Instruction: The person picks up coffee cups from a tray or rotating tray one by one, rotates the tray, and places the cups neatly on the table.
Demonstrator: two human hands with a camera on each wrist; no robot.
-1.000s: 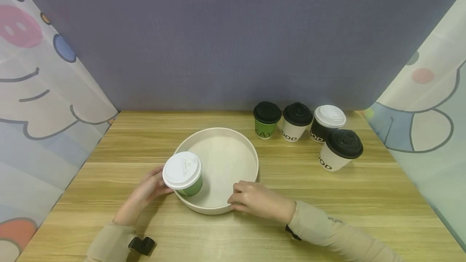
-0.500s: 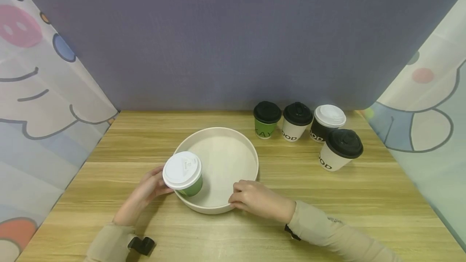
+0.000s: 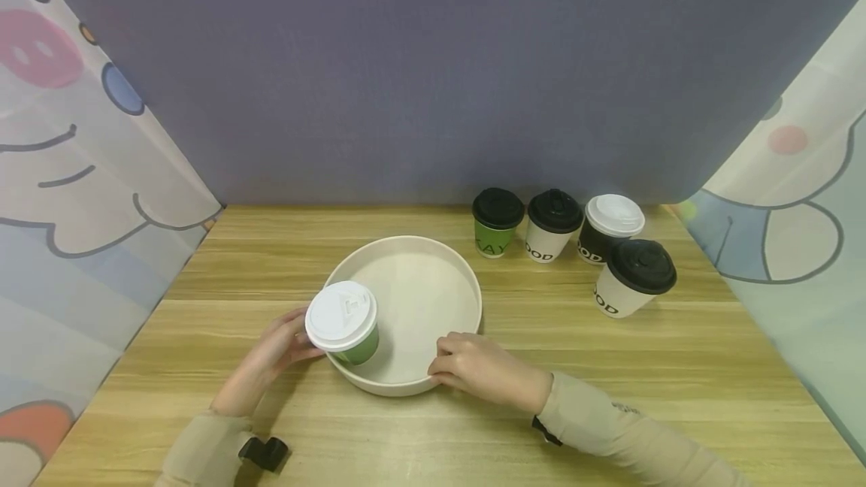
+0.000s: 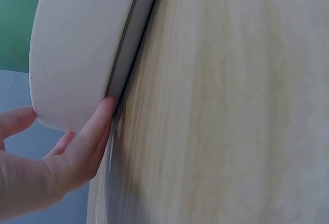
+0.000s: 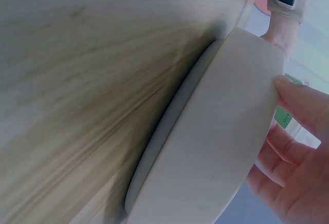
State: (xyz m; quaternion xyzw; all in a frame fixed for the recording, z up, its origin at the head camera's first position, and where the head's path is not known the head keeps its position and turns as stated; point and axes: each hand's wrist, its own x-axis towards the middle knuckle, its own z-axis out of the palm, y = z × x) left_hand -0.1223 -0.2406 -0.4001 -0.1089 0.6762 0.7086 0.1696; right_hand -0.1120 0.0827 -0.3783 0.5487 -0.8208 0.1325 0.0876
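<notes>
A round cream tray (image 3: pixel 429 284) with a raised wall lies on the wooden table. Inside it, at the left, stands a green paper cup (image 3: pixel 358 349) topped by a white lid (image 3: pixel 341 314). My left hand (image 3: pixel 280 348) grips the tray's left side, partly hidden behind the cup's lid; in the left wrist view a fingertip (image 4: pixel 109 103) reaches the lower edge of the wall. On the front right, my right hand (image 3: pixel 473 368) pinches the rim. The right wrist view has its thumb (image 5: pixel 298 98) at the rim's outer edge and the other fingers on the inner side.
Several lidded paper cups stand at the back right: a green one (image 3: pixel 492 239), a white one with black lid (image 3: pixel 544 243), a black one with white lid (image 3: pixel 593 244), and another white one (image 3: pixel 619 293) nearer. A grey panel (image 3: pixel 433 81) rises behind the table.
</notes>
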